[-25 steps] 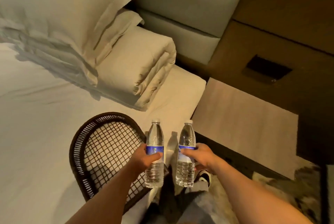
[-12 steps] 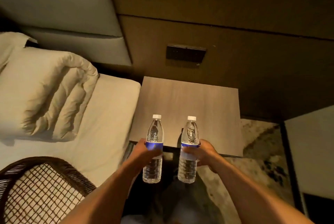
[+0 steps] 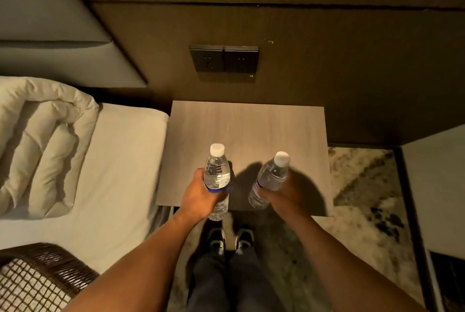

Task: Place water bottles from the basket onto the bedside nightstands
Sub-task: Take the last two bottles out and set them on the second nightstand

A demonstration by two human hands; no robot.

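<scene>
Left hand [image 3: 201, 196]: closed around the midsection of the left water bottle [image 3: 217, 176], over the blue label band; bottle is near upright, cap up.
Right hand [image 3: 284, 194]: closed around the lower body of the right water bottle [image 3: 270, 178]; bottle is tilted, cap leaning to the right and away from the person.
Bottle position: both are held above the front half of the nightstand tabletop [image 3: 251, 125]; neither base appears to rest on it yet.
Grip rationale: a mid-body hold leaves each base free, so the bottle can be lowered straight onto the surface.
Tabletop: bare wood-grain surface, just beside the bed [image 3: 120, 160]; a wall switch panel [image 3: 224, 59] sits above it.
Basket [image 3: 37, 276]: wicker, on the bed at lower left, well apart from both hands.
Step in hand: judged as set-down at this nightstand.
Next move: the right bottle needs levelling before release, or it may tip.
</scene>
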